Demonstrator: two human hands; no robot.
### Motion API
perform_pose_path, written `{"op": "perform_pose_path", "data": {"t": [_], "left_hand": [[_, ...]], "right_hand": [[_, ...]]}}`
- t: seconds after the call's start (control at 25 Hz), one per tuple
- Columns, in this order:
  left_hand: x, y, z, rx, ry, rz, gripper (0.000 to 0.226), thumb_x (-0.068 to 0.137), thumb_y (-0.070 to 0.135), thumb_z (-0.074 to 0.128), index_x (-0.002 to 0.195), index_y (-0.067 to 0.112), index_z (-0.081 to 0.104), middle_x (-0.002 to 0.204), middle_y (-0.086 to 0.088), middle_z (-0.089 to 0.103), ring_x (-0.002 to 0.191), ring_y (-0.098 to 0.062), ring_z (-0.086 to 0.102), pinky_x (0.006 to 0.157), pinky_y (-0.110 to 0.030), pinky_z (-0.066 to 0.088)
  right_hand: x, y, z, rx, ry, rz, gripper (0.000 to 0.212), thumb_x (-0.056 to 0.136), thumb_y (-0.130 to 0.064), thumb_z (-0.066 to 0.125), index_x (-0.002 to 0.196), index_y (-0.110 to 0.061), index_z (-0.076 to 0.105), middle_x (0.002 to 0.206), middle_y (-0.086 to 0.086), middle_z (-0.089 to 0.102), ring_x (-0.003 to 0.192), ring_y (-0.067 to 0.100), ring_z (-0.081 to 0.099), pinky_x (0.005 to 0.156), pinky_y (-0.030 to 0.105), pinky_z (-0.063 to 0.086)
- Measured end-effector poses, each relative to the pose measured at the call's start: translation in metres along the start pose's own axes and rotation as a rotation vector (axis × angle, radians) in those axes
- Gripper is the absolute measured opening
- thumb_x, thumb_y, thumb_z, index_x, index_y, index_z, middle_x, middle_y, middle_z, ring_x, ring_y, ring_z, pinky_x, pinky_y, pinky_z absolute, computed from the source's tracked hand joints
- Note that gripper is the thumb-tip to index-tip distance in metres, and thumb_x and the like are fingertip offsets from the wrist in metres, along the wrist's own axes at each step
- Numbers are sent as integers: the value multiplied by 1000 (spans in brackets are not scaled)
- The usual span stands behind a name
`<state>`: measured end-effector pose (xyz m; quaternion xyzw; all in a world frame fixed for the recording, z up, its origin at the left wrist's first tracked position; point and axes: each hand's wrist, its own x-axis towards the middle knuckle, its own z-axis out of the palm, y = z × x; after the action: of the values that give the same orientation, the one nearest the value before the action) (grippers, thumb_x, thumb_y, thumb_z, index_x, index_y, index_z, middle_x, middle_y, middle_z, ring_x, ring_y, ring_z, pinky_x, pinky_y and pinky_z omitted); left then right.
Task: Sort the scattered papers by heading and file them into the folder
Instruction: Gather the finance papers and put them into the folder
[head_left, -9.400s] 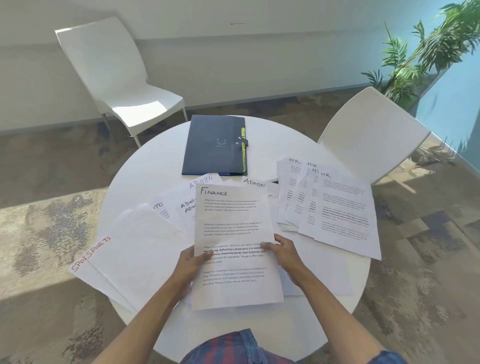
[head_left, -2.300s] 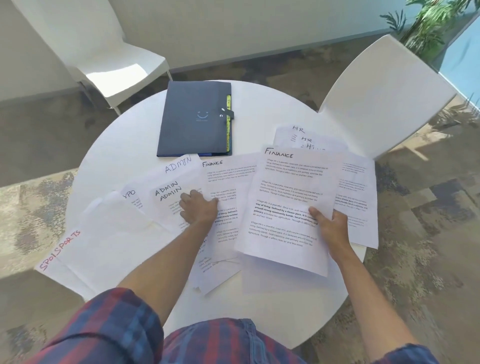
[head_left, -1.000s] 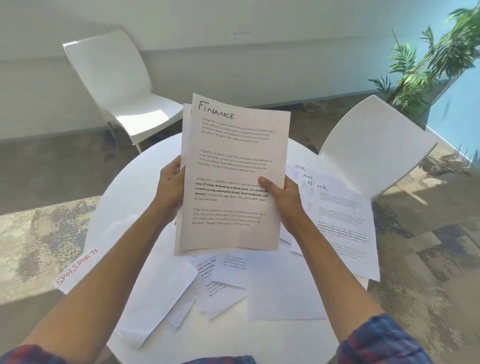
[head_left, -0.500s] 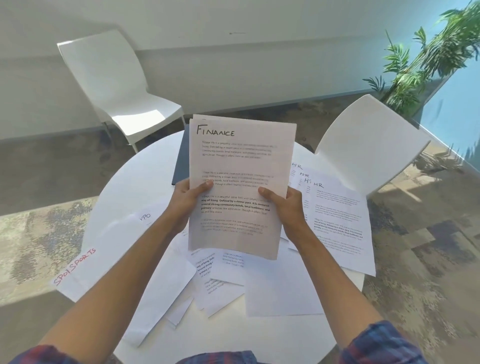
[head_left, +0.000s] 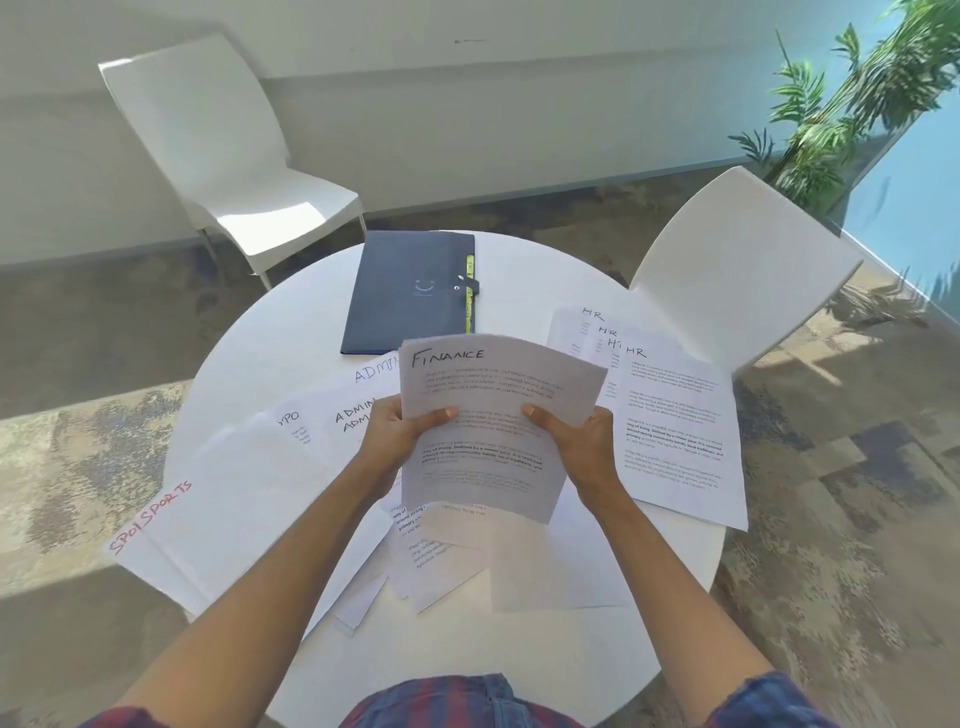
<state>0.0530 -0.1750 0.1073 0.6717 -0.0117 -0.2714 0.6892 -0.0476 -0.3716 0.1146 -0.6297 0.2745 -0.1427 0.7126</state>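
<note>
Finance papers (head_left: 483, 415), a thin sheaf of printed white sheets with a handwritten heading, are held up over the round white worktop (head_left: 291, 332). The left hand (head_left: 395, 434) grips their left edge and the right hand (head_left: 576, 441) their right edge, thumbs on the front sheet, which curves a little at the top. Just beyond the hands lies the closed dark blue folder (head_left: 410, 291), flat, with yellow-green tabs along its right edge. Right of the right hand the HR papers (head_left: 670, 415) lie fanned. Left of the left hand lie the Admin papers (head_left: 353, 410) and, further out, the Sports papers (head_left: 171, 519), headed in red. More loose sheets (head_left: 447, 561) lie overlapping beneath the hands. Two white moulded chairs (head_left: 223, 140) stand beyond the worktop.
</note>
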Motion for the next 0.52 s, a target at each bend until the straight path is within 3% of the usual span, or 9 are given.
{"op": "perform_pose_path", "data": {"t": [0.2, 0.52], "left_hand": [[-3, 2, 8, 18, 19, 52, 19, 83, 11, 76, 101, 17, 75, 99, -4, 77, 89, -28, 74, 81, -45, 60], [-10, -19, 5, 43, 36, 55, 24, 83, 12, 77, 103, 26, 73, 100, 5, 77, 92, -20, 72, 84, -41, 58]], "right_hand": [[-6, -2, -4, -41, 47, -44, 13, 80, -13, 81, 87, -20, 73, 81, -6, 77, 72, 15, 74, 67, 33, 62], [-16, 15, -6, -29, 3, -30, 17, 83, -9, 78, 91, -22, 72, 79, -12, 76, 71, 10, 73, 61, 21, 56]]}}
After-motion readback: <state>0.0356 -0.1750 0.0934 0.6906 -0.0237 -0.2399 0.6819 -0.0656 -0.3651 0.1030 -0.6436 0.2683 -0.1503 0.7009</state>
